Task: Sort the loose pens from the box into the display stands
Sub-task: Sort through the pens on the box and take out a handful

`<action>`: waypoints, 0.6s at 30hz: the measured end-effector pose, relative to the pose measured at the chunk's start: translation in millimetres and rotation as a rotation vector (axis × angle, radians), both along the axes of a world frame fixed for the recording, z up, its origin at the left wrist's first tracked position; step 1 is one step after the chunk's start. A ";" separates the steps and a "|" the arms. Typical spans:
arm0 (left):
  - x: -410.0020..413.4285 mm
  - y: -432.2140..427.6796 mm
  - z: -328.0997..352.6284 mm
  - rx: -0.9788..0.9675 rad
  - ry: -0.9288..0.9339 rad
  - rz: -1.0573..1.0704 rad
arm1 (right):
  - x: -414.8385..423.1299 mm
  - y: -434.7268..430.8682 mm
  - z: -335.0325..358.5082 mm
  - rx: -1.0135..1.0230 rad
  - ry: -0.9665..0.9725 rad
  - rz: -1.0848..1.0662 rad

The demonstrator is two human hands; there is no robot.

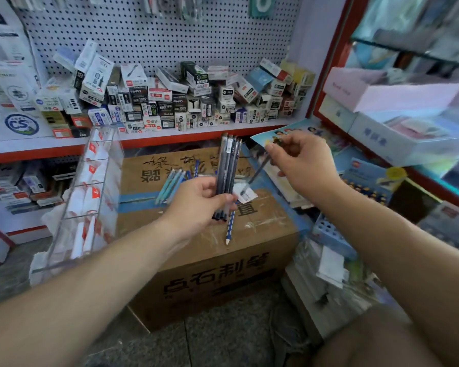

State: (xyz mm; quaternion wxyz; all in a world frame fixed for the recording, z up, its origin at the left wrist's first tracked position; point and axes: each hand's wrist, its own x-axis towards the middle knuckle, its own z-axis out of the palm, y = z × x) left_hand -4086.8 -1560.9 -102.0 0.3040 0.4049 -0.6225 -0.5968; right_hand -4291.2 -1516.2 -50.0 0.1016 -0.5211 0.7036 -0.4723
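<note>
My left hand (196, 201) grips a bundle of dark pens (228, 165), held upright above the cardboard box (210, 263). My right hand (302, 165) pinches a single dark pen (257, 172) by its upper end, tip pointing down-left toward the bundle. On the box top lie several light blue pens (170, 186) and a blue dotted pen with a white tip (229, 225). A clear acrylic display stand (90, 197) with tiered compartments leans at the box's left side. It holds white pens with red marks.
A red-edged shelf (154, 140) behind carries many small pen boxes under a pegboard. A blue holed pen stand (329, 231) and stacked papers lie at the right. Pink and blue boxes (390, 94) sit on the right counter. Grey floor lies in front.
</note>
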 end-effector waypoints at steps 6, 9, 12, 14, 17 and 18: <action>-64.4 54.5 34.5 -0.014 0.102 -0.182 | -42.6 123.1 47.5 -0.103 0.122 -0.188; -104.4 99.4 46.0 -0.012 0.158 -0.281 | -63.7 206.8 54.5 -0.167 0.089 -0.311; -146.7 151.3 48.0 0.025 0.188 -0.433 | -79.7 287.7 51.0 -0.182 0.108 -0.478; -174.0 185.4 48.2 0.062 0.191 -0.535 | -88.3 336.2 47.1 -0.168 0.115 -0.594; -208.1 234.6 49.6 0.135 0.185 -0.622 | -100.6 397.3 40.1 -0.134 0.095 -0.709; -217.2 251.6 49.8 0.161 0.175 -0.649 | -103.0 414.8 37.5 -0.126 0.098 -0.746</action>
